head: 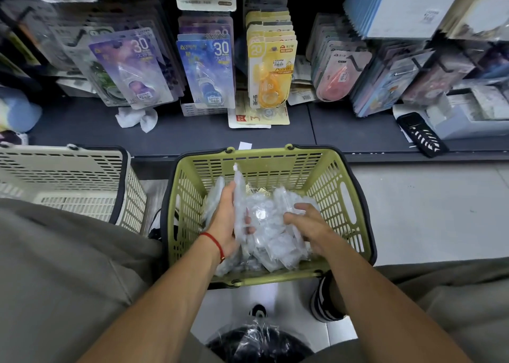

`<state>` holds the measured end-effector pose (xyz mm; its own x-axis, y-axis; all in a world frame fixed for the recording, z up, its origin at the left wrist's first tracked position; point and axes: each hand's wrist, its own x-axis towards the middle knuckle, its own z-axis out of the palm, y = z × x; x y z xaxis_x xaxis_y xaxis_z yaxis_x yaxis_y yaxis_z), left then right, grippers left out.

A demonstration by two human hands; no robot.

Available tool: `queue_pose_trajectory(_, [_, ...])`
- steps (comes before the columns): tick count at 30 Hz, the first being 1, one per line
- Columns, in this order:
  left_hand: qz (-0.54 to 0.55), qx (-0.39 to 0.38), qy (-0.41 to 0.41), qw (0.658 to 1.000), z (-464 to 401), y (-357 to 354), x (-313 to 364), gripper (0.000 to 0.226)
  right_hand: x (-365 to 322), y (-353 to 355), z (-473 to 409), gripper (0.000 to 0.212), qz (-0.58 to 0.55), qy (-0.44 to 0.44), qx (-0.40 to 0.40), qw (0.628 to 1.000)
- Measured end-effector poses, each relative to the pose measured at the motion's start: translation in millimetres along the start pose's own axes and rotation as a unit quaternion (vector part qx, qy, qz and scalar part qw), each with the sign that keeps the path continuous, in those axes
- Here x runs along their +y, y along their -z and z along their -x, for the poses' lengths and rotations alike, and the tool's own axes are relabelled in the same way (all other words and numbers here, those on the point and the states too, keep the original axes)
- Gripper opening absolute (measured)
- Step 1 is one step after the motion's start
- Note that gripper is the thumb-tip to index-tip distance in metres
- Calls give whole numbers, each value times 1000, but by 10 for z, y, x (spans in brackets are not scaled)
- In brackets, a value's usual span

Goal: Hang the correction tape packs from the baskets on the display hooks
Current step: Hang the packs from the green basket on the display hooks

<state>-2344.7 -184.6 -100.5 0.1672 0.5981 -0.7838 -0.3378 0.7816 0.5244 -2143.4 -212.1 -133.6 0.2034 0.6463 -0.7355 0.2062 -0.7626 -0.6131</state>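
Two bare forearms reach down into a green shopping basket (325,169) on the shop floor, the left hand (224,219) gripping an upright clear-wrapped correction tape pack (239,197) while the right hand (308,225) rests curled on the heap of packs (272,241). Picking is evidently the step in hand. Next, a judgement only: lift one pack clear and thread its hang-hole onto a display hook among the hanging correction tape cards (209,70) above.
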Motion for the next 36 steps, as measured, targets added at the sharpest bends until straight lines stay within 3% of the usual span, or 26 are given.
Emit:
queue_pose_trajectory(2, [-31, 15, -52, 998, -30, -1, -28, 20, -39, 95, 24, 84, -86, -1, -15, 996])
queue_pose_trajectory(5, [-68, 52, -106, 991, -37, 15, -82, 44, -164, 99, 132, 57, -134, 58, -14, 989])
queue_pose_trajectory(6, [-77, 59, -109, 989, -17, 14, -90, 43, -217, 88, 176, 48, -135, 81, -9, 987])
queue_pose_trajectory(10, [-48, 71, -72, 994, 11, -5, -104, 44, -413, -13, 272, 46, -138, 157, -21, 978])
queue_pose_trajectory(14, [-30, 7, -77, 997, 110, -73, -73, 38, -454, -198, 296, 21, -53, 175, -45, 982])
queue_pose_trajectory(17, [-63, 5, -111, 992, 97, -48, -117, 30, -493, -264, 279, 25, 20, 222, -27, 974])
queue_pose_trajectory(20, [-32, 70, -120, 990, 7, 51, -103, 27, -427, -233, 189, 30, 127, 237, 45, 962])
queue_pose_trajectory(22, [-22, 107, -132, 985, -60, 159, -63, 39, -267, -269, 151, 50, 265, 193, 7, 945])
queue_pose_trajectory(24, [-48, 132, -148, 979, -99, 245, -23, 58, -57, -383, 149, 79, 412, 160, -27, 897])
queue_pose_trajectory(26, [-60, 142, -170, 973, -116, 279, 4, 69, 89, -464, 134, 92, 470, 184, -15, 863])
queue_pose_trajectory(28, [-36, 150, -167, 974, -114, 298, 8, 73, 118, -421, 82, 83, 404, 181, -11, 897])
queue_pose_trajectory(30, [-48, 151, -166, 973, -103, 302, 15, 65, 44, -279, 31, 49, 273, 158, 10, 949])
queue_pose_trajectory(32, [-66, 146, -166, 973, -106, 299, -4, 61, -39, -105, 26, 15, 154, 147, 94, 973])
queue_pose_trajectory(34, [-78, 140, -173, 972, -111, 266, -31, 54, -111, 42, 26, 24, 22, 121, 161, 979])
queue_pose_trajectory(36, [-92, 133, -173, 972, -115, 201, -66, 40, -212, 84, 75, 27, -126, 93, 108, 982])
